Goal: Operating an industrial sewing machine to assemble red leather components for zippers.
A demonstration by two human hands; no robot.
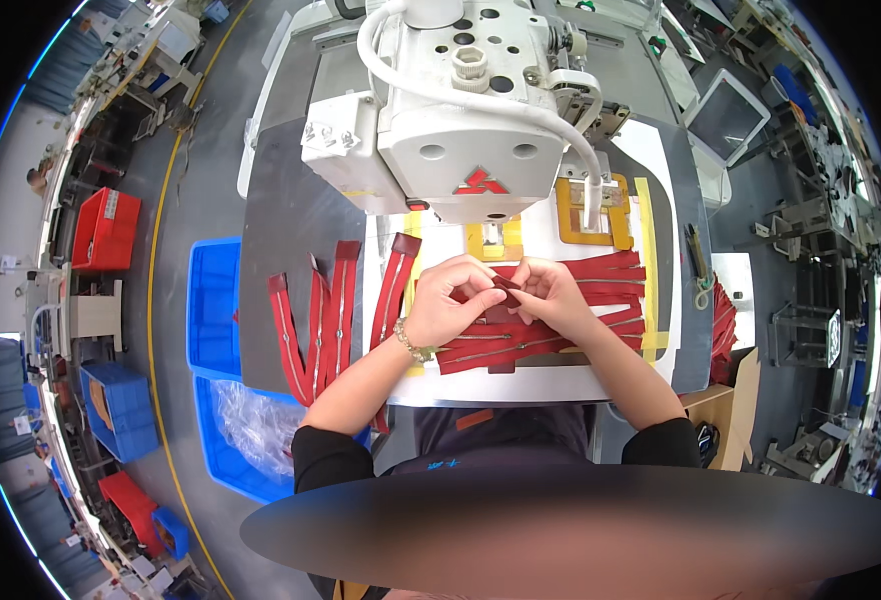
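My left hand [451, 302], with a beaded bracelet at its wrist, and my right hand [555, 298] meet over the worktable's middle. Between their fingertips they pinch a small dark red fabric piece [506, 287]; whether it is the end of a zipper I cannot tell. Under and beside my hands lie several red zippers [501, 348] with metal teeth, fanned out toward the right. More red zippers [343, 300] hang over the table's near edge on the left, some with darker tabs at their far ends. My fingers hide part of the held piece.
A large white sewing machine head [461, 150] stands just beyond my hands, with a yellow clamp frame [567, 222] at its right. Blue bins [213, 330] stand at the left, one with clear plastic. Thread snips [703, 290] lie right; a cardboard box [749, 400] stands lower right.
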